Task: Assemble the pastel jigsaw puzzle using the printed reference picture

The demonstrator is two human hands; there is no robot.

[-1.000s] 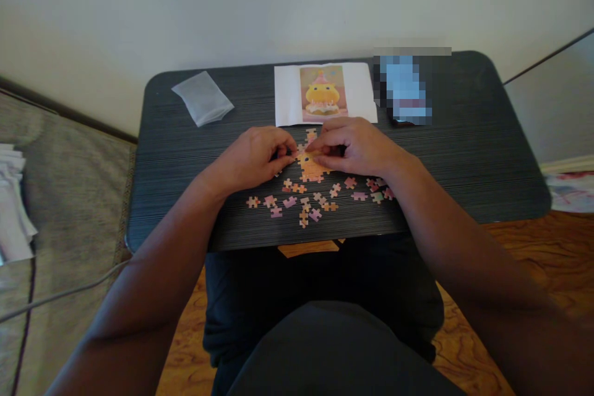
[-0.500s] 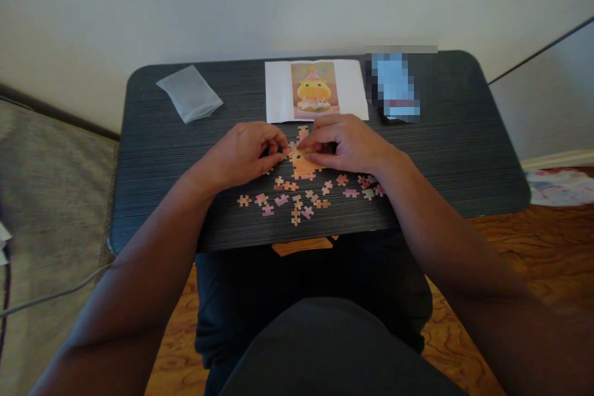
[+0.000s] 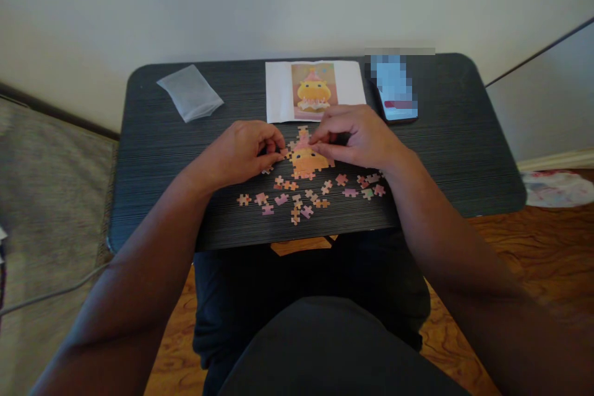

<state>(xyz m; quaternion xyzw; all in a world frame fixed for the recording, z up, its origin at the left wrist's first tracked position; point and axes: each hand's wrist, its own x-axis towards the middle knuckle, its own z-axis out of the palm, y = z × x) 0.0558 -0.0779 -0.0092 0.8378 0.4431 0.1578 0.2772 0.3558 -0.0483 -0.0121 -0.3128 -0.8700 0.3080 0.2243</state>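
Note:
A partly joined jigsaw puzzle (image 3: pixel 306 159) lies mid-table, showing a yellow animal face under a pink party hat. At its left edge, my left hand (image 3: pixel 245 150) has thumb and forefinger closed on a small pinkish puzzle piece (image 3: pixel 284 152). From the right, my right hand (image 3: pixel 359 136) reaches over the puzzle's upper right part, by the hat. Its thumb and fingertips are drawn together in a pinch; whatever is between them is too small to make out. Several loose puzzle pieces (image 3: pixel 281 199) are scattered nearer to me, some of them beside my right wrist.
Behind the puzzle lies a white sheet with a printed picture (image 3: pixel 315 93) of the same animal. A clear plastic bag (image 3: pixel 191 94) is at the back left of the dark table (image 3: pixel 158 161). A phone (image 3: pixel 398 96) with a blurred screen rests at the back right.
My right hand has shifted slightly up and right, uncovering more of the yellow face and its right eye. My left hand stays almost in place at the puzzle's left edge.

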